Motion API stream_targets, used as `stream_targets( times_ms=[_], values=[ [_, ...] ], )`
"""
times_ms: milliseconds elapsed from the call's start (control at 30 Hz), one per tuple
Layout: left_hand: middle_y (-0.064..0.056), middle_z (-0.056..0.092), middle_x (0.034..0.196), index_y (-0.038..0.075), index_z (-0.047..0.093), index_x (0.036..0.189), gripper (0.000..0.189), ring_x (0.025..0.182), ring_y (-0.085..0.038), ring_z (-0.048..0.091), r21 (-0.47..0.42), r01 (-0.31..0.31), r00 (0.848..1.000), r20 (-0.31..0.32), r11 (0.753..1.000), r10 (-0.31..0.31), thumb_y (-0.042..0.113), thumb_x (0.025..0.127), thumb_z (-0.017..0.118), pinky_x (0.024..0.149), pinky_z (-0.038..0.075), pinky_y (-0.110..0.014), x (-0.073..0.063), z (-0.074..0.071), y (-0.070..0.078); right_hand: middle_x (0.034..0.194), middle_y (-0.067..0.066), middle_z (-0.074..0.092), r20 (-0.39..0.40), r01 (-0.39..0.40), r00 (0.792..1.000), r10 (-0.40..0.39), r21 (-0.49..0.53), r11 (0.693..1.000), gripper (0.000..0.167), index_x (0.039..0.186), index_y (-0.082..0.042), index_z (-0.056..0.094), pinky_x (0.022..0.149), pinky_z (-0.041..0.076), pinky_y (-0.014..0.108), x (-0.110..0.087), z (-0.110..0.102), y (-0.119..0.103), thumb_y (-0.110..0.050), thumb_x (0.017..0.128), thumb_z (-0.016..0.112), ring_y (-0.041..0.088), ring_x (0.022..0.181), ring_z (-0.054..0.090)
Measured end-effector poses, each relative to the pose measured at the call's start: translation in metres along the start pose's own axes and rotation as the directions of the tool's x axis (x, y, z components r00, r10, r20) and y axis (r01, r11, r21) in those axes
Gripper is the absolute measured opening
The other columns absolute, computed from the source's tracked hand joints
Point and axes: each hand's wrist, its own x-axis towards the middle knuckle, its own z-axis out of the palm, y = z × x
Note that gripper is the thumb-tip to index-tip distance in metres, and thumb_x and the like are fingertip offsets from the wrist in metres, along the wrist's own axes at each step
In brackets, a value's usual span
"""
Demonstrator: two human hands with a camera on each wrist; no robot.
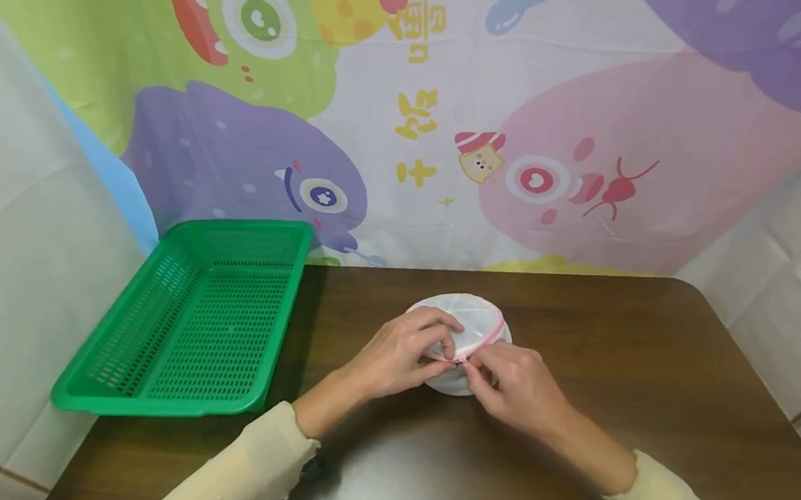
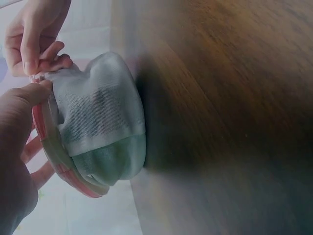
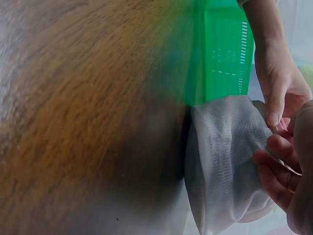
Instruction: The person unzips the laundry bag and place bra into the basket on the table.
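Note:
A round white mesh laundry bag point(image 1: 467, 309) with a pink zipper point(image 1: 495, 334) around its top stands on the table. My left hand point(image 1: 404, 353) holds the rim at the front left, thumb below and fingers bent over the lid. Right beside it, my right hand point(image 1: 519, 387) pinches the zipper at its front, where the small pull lies mostly hidden by fingertips. From the left wrist view, the bag's mesh side point(image 2: 100, 105) looks puffed out and rests on the wood. In the right wrist view, both hands meet at the bag's point(image 3: 222, 156) upper edge.
A green plastic basket point(image 1: 294, 305) with slotted sides stands on the left of the brown wooden table point(image 1: 628, 356). Behind the table hangs a cloth point(image 1: 404, 197) printed with cartoon monsters. Pale walls point(image 1: 14, 257) close in both sides.

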Motion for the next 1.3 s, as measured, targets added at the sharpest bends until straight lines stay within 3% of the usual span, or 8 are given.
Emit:
stream_targets(
  times_ms=[967, 1300],
  values=[
    [-0.002, 0.077, 0.133, 0.016, 0.075, 0.094, 0.019, 0.122, -0.019, 0.074, -0.08, 0.036, 0.997, 0.071, 0.996, -0.031, 0.011, 0.092, 0.093, 0.094, 0.066, -0.026, -0.0057, -0.0061, -0.002, 0.068, -0.009, 0.062, 0.006, -0.017, 1.0, 0.017, 0.01, 1.0, 0.016, 0.082, -0.014, 0.067, 0.057, 0.044, 0.014, -0.0048, -0.0001, -0.0013, -0.004, 0.091, 0.076, -0.001, 0.063, 0.053],
    [-0.002, 0.078, 0.13, 0.017, 0.075, 0.095, 0.022, 0.123, -0.018, 0.074, -0.022, -0.014, 1.0, 0.009, 1.0, 0.014, 0.017, 0.091, 0.096, 0.095, 0.064, -0.029, -0.0017, -0.001, 0.0019, 0.067, -0.009, 0.061, -0.012, 0.004, 1.0, -0.004, 0.023, 1.0, 0.016, 0.082, -0.015, 0.068, 0.058, 0.044, 0.014, -0.002, 0.002, -0.0057, -0.003, 0.089, 0.075, 0.001, 0.063, 0.053]
  ],
)
